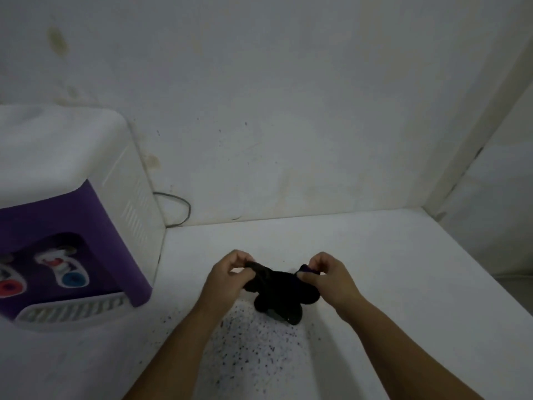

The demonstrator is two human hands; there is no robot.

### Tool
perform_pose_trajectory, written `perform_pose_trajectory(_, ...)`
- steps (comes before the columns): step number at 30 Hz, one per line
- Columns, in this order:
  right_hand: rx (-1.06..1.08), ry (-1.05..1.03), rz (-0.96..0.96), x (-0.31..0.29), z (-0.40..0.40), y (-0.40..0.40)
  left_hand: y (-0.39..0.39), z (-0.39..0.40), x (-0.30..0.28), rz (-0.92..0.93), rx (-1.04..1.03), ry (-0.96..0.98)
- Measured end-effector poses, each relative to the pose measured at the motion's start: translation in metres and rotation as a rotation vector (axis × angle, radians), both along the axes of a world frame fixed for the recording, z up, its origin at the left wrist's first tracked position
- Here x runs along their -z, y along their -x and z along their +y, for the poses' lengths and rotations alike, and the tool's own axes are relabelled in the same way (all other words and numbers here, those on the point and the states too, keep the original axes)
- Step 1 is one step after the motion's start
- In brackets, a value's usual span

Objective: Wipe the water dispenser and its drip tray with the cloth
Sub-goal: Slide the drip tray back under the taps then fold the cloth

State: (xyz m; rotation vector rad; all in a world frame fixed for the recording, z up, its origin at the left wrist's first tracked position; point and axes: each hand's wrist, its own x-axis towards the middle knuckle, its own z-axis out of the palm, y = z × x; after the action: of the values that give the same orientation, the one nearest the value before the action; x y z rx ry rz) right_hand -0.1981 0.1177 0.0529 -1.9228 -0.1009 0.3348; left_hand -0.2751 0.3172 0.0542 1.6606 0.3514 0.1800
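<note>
Plain home corner – countertop water dispenser (72, 203) against stained wall (259, 96)

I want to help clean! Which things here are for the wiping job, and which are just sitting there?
For the job:
- cloth, held by the left hand and right hand
- water dispenser
- drip tray

Just there:
- cable behind the dispenser
- counter
- wall

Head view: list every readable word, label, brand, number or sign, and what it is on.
None can be read.
Water dispenser: no brand or lettering shows on its white and purple body.
Red tap and blue tap: coloured discs only, any marking blurred.
Cloth: dark, no tag visible.
</note>
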Motion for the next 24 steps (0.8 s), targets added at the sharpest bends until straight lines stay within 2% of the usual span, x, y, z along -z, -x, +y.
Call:
perform_pose_trajectory(2,0.064,0.014,-0.049,-0.011,-0.009,-0.010,-0.005,-0.005,-0.011,-0.032,0.056,-0.005)
perform_pose_trajectory(4,0.040,-0.007,-0.099,-0.026,-0.017,-0.019,-0.010,-0.014,-0.018,-0.035,0.142,-0.083)
perform_pose_trajectory(8,-0.275,-0.028,-0.133,-0.061,-0.022,-0.024,-0.023,-0.041,-0.029,-0.090,0.214,-0.312)
perform_pose_trajectory(10,-0.423,-0.021,-0.113,-0.074,-0.022,-0.021,-0.032,-0.057,-0.036,-0.154,0.299,-0.309)
perform_pose_trajectory(12,-0.449,-0.082,-0.098,-0.088,-0.023,-0.019,-0.040,-0.066,-0.040,-0.163,0.367,-0.276)
perform_pose_trajectory(19,-0.228,-0.260,-0.141,-0.113,-0.045,-0.038,-0.038,-0.055,-0.028,-0.169,0.430,-0.455)
perform_pose_trajectory(24,0.093,-0.328,-0.066,-0.107,-0.060,-0.051,-0.032,-0.028,-0.007,0.065,0.424,-0.522)
